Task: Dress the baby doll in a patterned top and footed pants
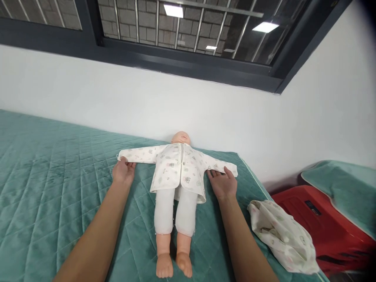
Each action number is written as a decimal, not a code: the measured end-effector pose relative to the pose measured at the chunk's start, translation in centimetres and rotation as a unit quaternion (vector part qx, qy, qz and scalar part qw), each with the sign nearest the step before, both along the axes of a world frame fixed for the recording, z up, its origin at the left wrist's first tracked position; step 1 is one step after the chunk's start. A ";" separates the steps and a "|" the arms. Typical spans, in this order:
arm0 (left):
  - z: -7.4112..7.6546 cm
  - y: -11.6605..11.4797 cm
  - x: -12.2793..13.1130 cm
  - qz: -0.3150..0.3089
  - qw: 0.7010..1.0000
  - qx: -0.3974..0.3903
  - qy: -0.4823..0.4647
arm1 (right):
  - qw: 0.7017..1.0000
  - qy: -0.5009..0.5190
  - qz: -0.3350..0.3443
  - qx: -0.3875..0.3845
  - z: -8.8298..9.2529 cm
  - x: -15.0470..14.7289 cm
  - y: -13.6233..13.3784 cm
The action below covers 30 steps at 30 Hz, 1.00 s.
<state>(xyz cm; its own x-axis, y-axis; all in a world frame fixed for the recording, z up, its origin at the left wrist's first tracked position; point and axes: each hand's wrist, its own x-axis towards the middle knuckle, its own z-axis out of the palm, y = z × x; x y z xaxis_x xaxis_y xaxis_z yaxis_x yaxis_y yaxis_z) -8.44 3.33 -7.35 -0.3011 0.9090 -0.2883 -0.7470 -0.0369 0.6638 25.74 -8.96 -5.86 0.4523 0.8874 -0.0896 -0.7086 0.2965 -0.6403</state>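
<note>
A baby doll (175,219) lies on its back on a green quilted bed (53,184), head toward the wall. It wears a white printed jacket (179,166) with both sleeves spread out sideways. My left hand (123,172) pinches the end of the doll's left-side sleeve (138,154). My right hand (223,183) lies with fingers stretched flat on the other sleeve (220,166), near its cuff.
A crumpled white printed garment (282,235) lies at the bed's right edge. Beyond it stands a red plastic object (323,223) with a green cover (343,188) draped over it. A white wall and a dark-framed window (188,35) rise behind the bed.
</note>
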 end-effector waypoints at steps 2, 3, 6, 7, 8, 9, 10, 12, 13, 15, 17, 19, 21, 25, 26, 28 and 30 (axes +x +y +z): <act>-0.1 -0.2 -0.1 0.020 0.999 0.003 0.026 | 1.000 -0.003 -0.027 0.000 0.0 0.8 -0.3; -0.1 -0.4 -0.2 0.033 0.999 0.005 0.042 | 0.999 -0.011 -0.040 -0.004 0.0 1.2 -0.5; -0.1 -1.2 -0.2 0.083 0.991 0.010 0.109 | 0.986 -0.098 -0.133 -0.032 -0.1 1.8 -1.0; -0.1 -1.7 -0.2 0.100 0.986 0.013 0.134 | 0.976 -0.130 -0.168 -0.041 -0.1 1.6 -1.2; -0.1 -2.3 -0.1 0.115 0.981 0.015 0.155 | 0.967 -0.153 -0.200 -0.045 -0.2 1.3 -1.5; -0.1 -3.0 0.0 0.119 0.975 0.024 0.188 | 0.958 -0.175 -0.224 -0.047 -0.3 0.7 -1.8; 0.0 -3.9 0.1 0.110 0.966 0.040 0.229 | 0.950 -0.204 -0.231 -0.048 -0.4 -0.1 -2.1; 0.0 -5.9 0.3 0.055 0.943 0.086 0.315 | 0.930 -0.303 -0.202 -0.050 -0.6 -2.1 -3.2; 0.0 -7.0 0.5 0.015 0.930 0.110 0.350 | 0.914 -0.366 -0.169 -0.051 -0.7 -3.2 -3.9; -0.1 -9.2 0.6 -0.077 0.903 0.150 0.395 | 0.878 -0.469 -0.086 -0.043 -0.8 -5.2 -5.7; -0.3 -11.1 0.5 -0.159 0.874 0.174 0.425 | 0.862 -0.507 -0.009 -0.021 -1.0 -6.6 -7.7; -0.4 -12.3 0.3 -0.218 0.833 0.188 0.473 | 0.852 -0.522 0.040 -0.003 -1.2 -7.2 -9.2; -0.4 -12.9 0.1 -0.237 0.801 0.189 0.516 | 0.842 -0.539 0.032 -0.018 -1.5 -7.2 -9.8; -0.1 -12.8 0.5 -0.226 0.756 0.186 0.585 | 0.804 -0.574 -0.096 -0.122 -2.2 -7.1 -8.5; 0.0 -12.7 0.8 -0.218 0.745 0.181 0.604 | 0.790 -0.586 -0.119 -0.136 -2.3 -7.1 -8.0; 0.1 -12.4 1.4 -0.200 0.706 0.164 0.659 | 0.753 -0.624 -0.139 -0.154 -2.1 -7.4 -7.5; 0.2 -12.4 1.9 -0.190 0.645 0.146 0.726 | 0.711 -0.668 -0.122 -0.184 -1.7 -7.8 -7.4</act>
<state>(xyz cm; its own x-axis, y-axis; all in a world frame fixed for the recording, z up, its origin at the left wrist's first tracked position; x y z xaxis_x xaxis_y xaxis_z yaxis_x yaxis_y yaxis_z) -6.52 -9.05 -7.13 0.1996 0.9482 0.2469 0.6617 -0.3163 0.6798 17.98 -16.35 -7.53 0.4879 0.7961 0.3580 0.6484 -0.0559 -0.7593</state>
